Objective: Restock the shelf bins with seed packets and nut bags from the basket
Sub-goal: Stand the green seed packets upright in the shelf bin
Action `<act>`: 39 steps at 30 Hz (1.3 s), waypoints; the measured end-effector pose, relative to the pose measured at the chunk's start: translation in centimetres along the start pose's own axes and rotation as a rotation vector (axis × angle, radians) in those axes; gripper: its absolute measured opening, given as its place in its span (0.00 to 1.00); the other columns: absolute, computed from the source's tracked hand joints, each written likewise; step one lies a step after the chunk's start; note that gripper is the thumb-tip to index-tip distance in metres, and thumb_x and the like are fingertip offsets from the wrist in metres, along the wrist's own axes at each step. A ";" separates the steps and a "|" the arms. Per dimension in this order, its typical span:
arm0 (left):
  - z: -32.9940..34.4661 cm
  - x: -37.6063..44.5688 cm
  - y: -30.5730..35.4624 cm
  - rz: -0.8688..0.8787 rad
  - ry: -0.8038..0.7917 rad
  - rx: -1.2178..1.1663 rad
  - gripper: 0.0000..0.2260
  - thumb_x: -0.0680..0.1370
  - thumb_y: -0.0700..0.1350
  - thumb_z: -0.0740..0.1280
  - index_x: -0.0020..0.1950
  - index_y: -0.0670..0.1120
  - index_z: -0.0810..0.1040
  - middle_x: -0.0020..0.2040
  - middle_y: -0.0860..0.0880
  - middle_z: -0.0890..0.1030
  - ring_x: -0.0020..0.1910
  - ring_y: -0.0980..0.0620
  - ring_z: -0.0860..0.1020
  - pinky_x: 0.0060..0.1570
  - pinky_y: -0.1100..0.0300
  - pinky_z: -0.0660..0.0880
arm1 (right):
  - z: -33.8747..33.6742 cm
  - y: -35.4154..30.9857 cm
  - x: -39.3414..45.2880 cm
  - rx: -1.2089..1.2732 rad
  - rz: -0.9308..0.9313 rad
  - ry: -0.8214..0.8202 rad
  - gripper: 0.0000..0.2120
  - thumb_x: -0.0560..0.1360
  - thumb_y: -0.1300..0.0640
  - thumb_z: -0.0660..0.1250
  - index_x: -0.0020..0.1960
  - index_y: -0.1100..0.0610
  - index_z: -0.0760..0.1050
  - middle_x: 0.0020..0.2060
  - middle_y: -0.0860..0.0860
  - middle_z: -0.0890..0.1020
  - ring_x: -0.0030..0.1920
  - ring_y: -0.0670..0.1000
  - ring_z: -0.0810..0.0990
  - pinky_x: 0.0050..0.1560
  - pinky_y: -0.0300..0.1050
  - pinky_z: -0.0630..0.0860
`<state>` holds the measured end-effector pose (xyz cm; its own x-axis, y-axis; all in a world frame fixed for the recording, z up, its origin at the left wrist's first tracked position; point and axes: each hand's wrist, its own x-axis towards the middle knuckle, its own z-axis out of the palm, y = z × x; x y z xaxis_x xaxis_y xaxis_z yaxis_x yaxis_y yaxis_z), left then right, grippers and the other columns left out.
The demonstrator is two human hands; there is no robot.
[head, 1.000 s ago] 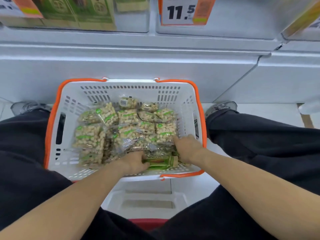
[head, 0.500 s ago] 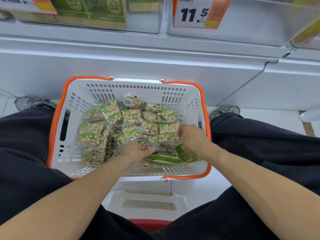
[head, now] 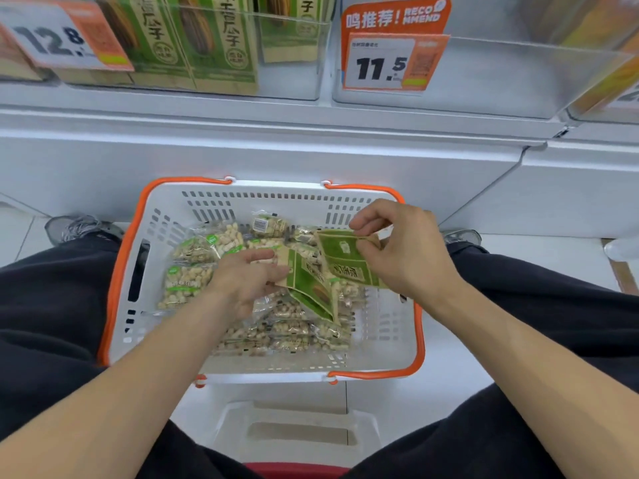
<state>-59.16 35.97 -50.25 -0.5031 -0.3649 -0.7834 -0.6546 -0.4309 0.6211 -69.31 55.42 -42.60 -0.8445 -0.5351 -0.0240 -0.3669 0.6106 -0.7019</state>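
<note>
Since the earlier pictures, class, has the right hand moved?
Yes. The right hand has risen from the basket's near right corner toward its far rim, now pinching a green seed packet above the nut bags.

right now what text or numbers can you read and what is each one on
"12.8": left price tag
"11.5": middle price tag
"鸣推荐! RECOMMEND": orange sign above that tag
"瓜子": green packets in the left bin
Print on the packets in the left hand and right hand, and on the nut bags: too blurred.

Shop aisle: price tags (head: 383, 65) on stocked shelf bins (head: 207, 46).
</note>
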 end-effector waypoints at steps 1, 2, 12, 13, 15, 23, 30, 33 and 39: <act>-0.4 0.2 0.2 -0.045 -0.040 -0.015 0.15 0.74 0.30 0.70 0.60 0.36 0.75 0.51 0.40 0.84 0.47 0.45 0.84 0.39 0.59 0.79 | 0.3 -0.2 -0.2 0.033 -0.001 0.025 0.13 0.70 0.67 0.70 0.49 0.52 0.81 0.41 0.42 0.82 0.46 0.42 0.80 0.44 0.32 0.79; -0.6 0.3 0.3 -0.078 -0.076 -0.021 0.12 0.76 0.31 0.68 0.59 0.35 0.76 0.49 0.41 0.84 0.45 0.46 0.83 0.40 0.58 0.78 | 0.7 -0.3 -0.4 0.059 0.008 0.035 0.13 0.70 0.67 0.71 0.51 0.53 0.81 0.43 0.43 0.82 0.48 0.42 0.80 0.44 0.36 0.80; -0.6 0.4 -0.1 -0.042 -0.046 -0.027 0.09 0.83 0.43 0.61 0.55 0.38 0.76 0.51 0.38 0.84 0.52 0.42 0.82 0.45 0.49 0.77 | 4.3 1.3 -2.4 0.624 0.545 -0.249 0.18 0.69 0.75 0.73 0.50 0.56 0.84 0.43 0.50 0.87 0.46 0.49 0.86 0.45 0.39 0.82; -0.6 0.3 0.0 -0.041 -0.036 -0.045 0.11 0.83 0.44 0.60 0.56 0.38 0.76 0.52 0.37 0.84 0.52 0.41 0.82 0.45 0.48 0.77 | 4.4 1.6 -2.2 0.685 0.606 -0.251 0.17 0.70 0.76 0.71 0.50 0.57 0.84 0.45 0.52 0.87 0.47 0.52 0.86 0.46 0.42 0.82; -0.6 0.2 0.0 -0.027 -0.016 -0.093 0.12 0.84 0.44 0.58 0.56 0.38 0.76 0.51 0.37 0.84 0.51 0.41 0.82 0.46 0.47 0.78 | 4.6 2.1 -1.9 0.797 0.694 -0.283 0.15 0.73 0.75 0.67 0.52 0.59 0.82 0.48 0.55 0.87 0.50 0.57 0.86 0.55 0.52 0.82; -0.8 -0.7 1.8 0.063 -0.068 -0.226 0.13 0.81 0.51 0.63 0.54 0.41 0.79 0.51 0.42 0.85 0.52 0.42 0.83 0.55 0.44 0.78 | 3.4 1.3 -1.3 0.512 0.219 -0.151 0.18 0.73 0.73 0.69 0.55 0.53 0.81 0.49 0.49 0.85 0.52 0.46 0.82 0.47 0.34 0.78; -1.4 -0.7 2.5 0.020 -0.180 -0.340 0.15 0.83 0.53 0.58 0.51 0.48 0.81 0.51 0.43 0.85 0.47 0.44 0.83 0.48 0.46 0.77 | 2.3 2.5 -0.3 0.197 0.018 -0.009 0.23 0.72 0.72 0.69 0.46 0.43 0.83 0.56 0.41 0.80 0.58 0.38 0.77 0.57 0.24 0.69; -1.5 -0.9 2.6 -0.016 -0.238 -0.310 0.17 0.84 0.53 0.55 0.58 0.47 0.80 0.55 0.41 0.84 0.52 0.42 0.83 0.53 0.41 0.76 | 1.7 3.5 0.5 0.227 0.034 -0.018 0.23 0.74 0.72 0.69 0.45 0.42 0.85 0.66 0.42 0.75 0.66 0.39 0.73 0.63 0.31 0.72; -0.8 -1.7 2.6 0.003 -0.347 -0.167 0.12 0.80 0.47 0.64 0.60 0.43 0.80 0.52 0.43 0.85 0.49 0.46 0.83 0.51 0.49 0.78 | 0.7 3.3 1.2 0.424 0.113 -0.183 0.23 0.75 0.75 0.64 0.46 0.49 0.87 0.66 0.46 0.78 0.64 0.44 0.78 0.59 0.42 0.79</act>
<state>-59.52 34.80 -47.32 -0.6846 -0.0781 -0.7247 -0.5663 -0.5690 0.5963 -71.25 56.42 -45.41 -0.7734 -0.5962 -0.2155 -0.0529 0.3995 -0.9152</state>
